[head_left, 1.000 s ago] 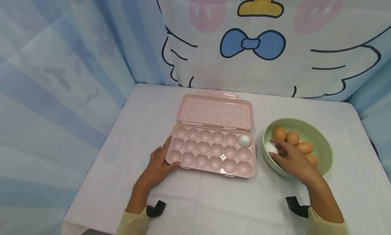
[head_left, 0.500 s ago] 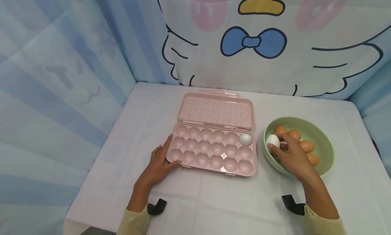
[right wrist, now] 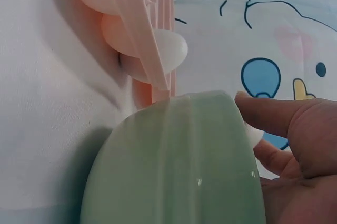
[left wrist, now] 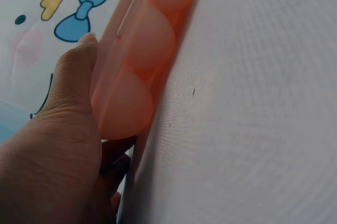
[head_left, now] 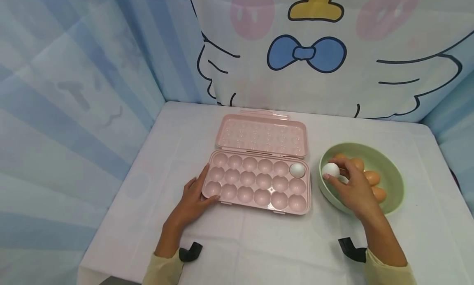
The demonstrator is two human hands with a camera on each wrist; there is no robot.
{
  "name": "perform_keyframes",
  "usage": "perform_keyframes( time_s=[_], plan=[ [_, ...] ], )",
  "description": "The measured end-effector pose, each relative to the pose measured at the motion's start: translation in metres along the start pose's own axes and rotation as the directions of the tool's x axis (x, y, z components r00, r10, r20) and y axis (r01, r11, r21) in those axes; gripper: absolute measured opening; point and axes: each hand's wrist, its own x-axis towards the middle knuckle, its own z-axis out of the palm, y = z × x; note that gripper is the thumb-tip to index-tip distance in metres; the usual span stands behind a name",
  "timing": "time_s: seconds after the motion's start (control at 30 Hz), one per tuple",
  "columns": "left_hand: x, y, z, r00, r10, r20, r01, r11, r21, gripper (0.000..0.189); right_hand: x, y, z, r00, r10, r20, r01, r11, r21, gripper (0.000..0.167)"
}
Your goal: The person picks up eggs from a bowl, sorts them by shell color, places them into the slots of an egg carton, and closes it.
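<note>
A pink egg box [head_left: 254, 181] lies with its lid [head_left: 262, 135] folded back. One white egg [head_left: 297, 170] sits in the far right cup. My left hand [head_left: 192, 201] grips the box's left end, thumb [left wrist: 79, 74] at the front corner and fingers along the side. Inside the near-left part of a green bowl [head_left: 394, 186], my right hand [head_left: 353, 190] pinches a white egg [head_left: 330, 170] between thumb and fingers. Another white egg [head_left: 343, 179] shows partly beneath that hand. In the right wrist view, the bowl's wall hides most of the held egg.
Several brown eggs [head_left: 372, 177] lie in the bowl, partly behind my right hand. Box and bowl stand on a white-covered table [head_left: 259, 244], the bowl just right of the box. A cartoon-print curtain [head_left: 303, 87] hangs at the table's back edge.
My right hand has lifted the white egg slightly off the bowl's bottom, uncovering another white egg below. The left hand and the egg box stay in place.
</note>
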Motion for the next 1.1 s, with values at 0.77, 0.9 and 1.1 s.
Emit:
perform_keyframes(
  time_s=[0.77,0.9,1.1],
  plan=[
    [-0.002,0.002,-0.001,0.999,-0.049,0.014,0.049,0.999,0.015,0.102,0.018,-0.038,0.045,0.977,-0.168,-0.131,0.188,0.969,0.160,0.046],
    [-0.002,0.000,-0.001,0.999,-0.042,0.007,0.042,0.999,0.020,0.102,0.020,-0.037,0.062,0.975,-0.197,-0.106,0.215,0.956,0.201,0.045],
    [0.000,0.000,0.000,0.999,-0.032,0.003,0.032,0.999,0.024,0.102,0.021,-0.033,0.087,0.965,-0.240,-0.105,0.258,0.944,0.206,0.044]
  ],
)
